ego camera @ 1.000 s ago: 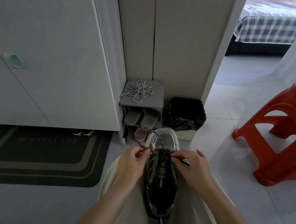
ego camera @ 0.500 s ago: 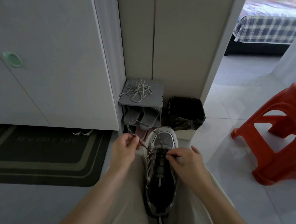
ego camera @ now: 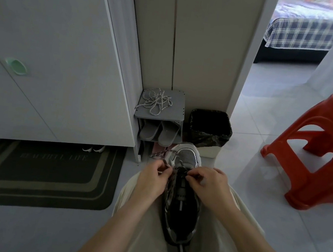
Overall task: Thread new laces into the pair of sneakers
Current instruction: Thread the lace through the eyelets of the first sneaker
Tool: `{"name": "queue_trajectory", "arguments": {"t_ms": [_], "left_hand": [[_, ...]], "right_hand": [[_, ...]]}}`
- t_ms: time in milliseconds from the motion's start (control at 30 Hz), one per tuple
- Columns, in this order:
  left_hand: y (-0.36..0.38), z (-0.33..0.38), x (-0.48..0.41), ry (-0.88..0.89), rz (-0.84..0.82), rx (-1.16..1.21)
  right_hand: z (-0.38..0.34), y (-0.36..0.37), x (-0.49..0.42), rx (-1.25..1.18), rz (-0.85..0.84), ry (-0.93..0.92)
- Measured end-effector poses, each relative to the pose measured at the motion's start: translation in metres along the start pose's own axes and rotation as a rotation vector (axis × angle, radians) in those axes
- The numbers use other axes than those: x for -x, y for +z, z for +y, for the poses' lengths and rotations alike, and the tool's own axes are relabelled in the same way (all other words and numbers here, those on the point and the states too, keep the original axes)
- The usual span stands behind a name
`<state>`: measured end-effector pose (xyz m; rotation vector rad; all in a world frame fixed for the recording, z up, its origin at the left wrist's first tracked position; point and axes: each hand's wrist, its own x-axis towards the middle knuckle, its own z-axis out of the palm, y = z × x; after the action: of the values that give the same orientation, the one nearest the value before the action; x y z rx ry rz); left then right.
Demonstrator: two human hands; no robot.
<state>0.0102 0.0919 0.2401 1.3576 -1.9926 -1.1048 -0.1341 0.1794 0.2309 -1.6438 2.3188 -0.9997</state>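
1. The sneaker (ego camera: 182, 198) lies between the person's knees, long axis near-to-far, toe far.
2. The left hand (ego camera: 153, 177) pinches the lace (ego camera: 159, 155) just left of the eyelets.
3. The right hand (ego camera: 206, 183) pinches it at them.

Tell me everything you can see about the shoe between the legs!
The sneaker lies between the person's thighs, toe pointing away. It has a grey mesh toe with a white rim, silvery side panels and a dark tongue. A speckled lace runs through eyelets near the toe. The left hand and right hand each pinch that lace.
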Motion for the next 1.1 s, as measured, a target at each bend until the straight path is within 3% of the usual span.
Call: {"name": "queue_trajectory", "arguments": {"t_ms": [300, 433, 567, 867, 1000, 1100], "left_hand": [[-0.004, 0.0, -0.007, -0.154, 0.201, 0.374], [0.001, 0.0, 0.003, -0.071, -0.016, 0.081], [0.004, -0.001, 0.005, 0.006, 0.032, -0.023], [0.007, -0.004, 0.001, -0.128, 0.177, 0.324], [0.012, 0.0, 0.008, -0.061, 0.072, 0.165], [0.012, -0.001, 0.008, -0.02, 0.108, 0.073]], "right_hand": [[-0.019, -0.005, -0.002, 0.244, -0.103, -0.029], [-0.019, -0.002, -0.002, 0.206, -0.098, 0.021], [-0.021, -0.002, -0.002, 0.173, -0.117, 0.039], [-0.027, 0.002, 0.001, 0.191, -0.039, -0.004], [-0.027, 0.004, 0.001, 0.159, -0.029, 0.049], [-0.028, 0.005, 0.002, 0.138, -0.019, 0.071]]}}
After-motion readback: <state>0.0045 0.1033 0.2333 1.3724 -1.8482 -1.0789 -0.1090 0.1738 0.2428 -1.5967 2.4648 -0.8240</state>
